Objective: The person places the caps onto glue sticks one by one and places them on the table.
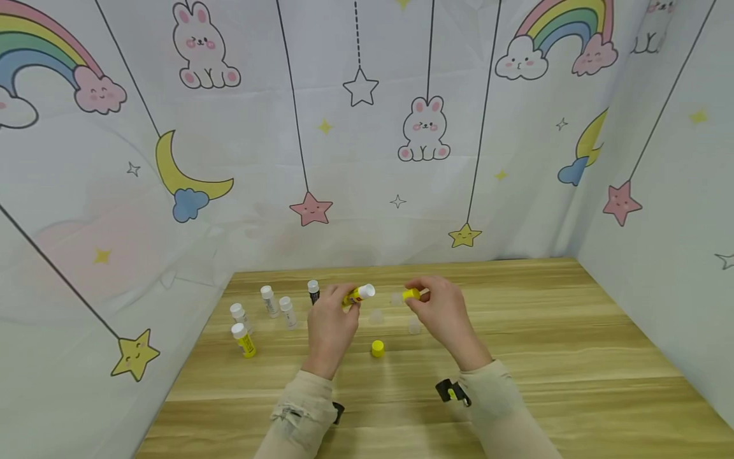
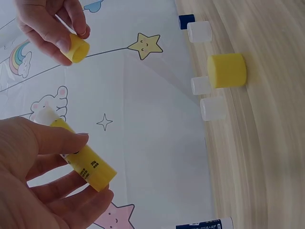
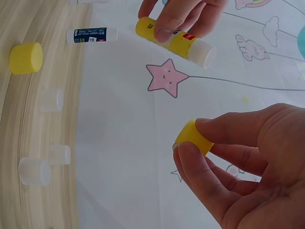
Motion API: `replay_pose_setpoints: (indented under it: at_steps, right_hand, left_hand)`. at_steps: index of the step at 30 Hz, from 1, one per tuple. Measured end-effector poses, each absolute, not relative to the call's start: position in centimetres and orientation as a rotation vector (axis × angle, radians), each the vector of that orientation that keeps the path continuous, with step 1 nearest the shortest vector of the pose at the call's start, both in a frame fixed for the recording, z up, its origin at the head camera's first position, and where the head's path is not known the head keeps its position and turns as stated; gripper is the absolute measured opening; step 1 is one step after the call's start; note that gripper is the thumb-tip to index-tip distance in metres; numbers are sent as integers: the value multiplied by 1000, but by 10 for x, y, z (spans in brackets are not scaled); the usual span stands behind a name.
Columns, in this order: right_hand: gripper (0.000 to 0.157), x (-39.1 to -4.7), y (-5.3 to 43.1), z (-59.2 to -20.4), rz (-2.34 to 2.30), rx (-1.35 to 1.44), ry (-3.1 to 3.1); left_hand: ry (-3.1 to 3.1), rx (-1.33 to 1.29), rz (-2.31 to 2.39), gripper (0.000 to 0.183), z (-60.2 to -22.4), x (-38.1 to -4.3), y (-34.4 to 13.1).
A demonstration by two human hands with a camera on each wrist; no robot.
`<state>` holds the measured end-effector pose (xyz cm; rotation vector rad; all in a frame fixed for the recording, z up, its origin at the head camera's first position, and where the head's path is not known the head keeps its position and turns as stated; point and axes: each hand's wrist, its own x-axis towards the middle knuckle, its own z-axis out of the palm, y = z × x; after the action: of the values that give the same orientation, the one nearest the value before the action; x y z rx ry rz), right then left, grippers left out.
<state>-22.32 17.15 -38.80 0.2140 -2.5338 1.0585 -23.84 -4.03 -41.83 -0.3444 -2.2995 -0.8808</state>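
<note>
My left hand (image 1: 334, 325) grips a yellow glue stick (image 1: 357, 295) around its barrel, its white end tilted up and to the right. In the left wrist view, black print shows on the yellow barrel (image 2: 90, 167). To the right, my right hand (image 1: 444, 312) pinches a yellow cap (image 3: 193, 137) between thumb and fingers, apart from the glue stick. On the table between the hands sits another yellow cap (image 1: 377, 349). Whitish translucent caps (image 1: 375, 317) stand behind it. Just beyond my left hand is a dark blue glue stick (image 1: 313, 290), partly covered by that hand.
Several glue sticks stand upright at the table's left side, including a yellow one (image 1: 245, 343) and white ones (image 1: 269, 303). A small dark blue cap (image 2: 186, 21) shows in the left wrist view. A printed cloth (image 1: 367, 153) hangs behind the wooden table (image 1: 562, 357).
</note>
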Motion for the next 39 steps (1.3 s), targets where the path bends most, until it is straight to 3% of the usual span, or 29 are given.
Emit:
replay_pose_setpoints:
  at_steps: [39]
  right_hand:
    - [22,-224,154,-384,1131,325,-2428]
  left_hand:
    - [-2243,-450,-737,31,-422,-237,-32]
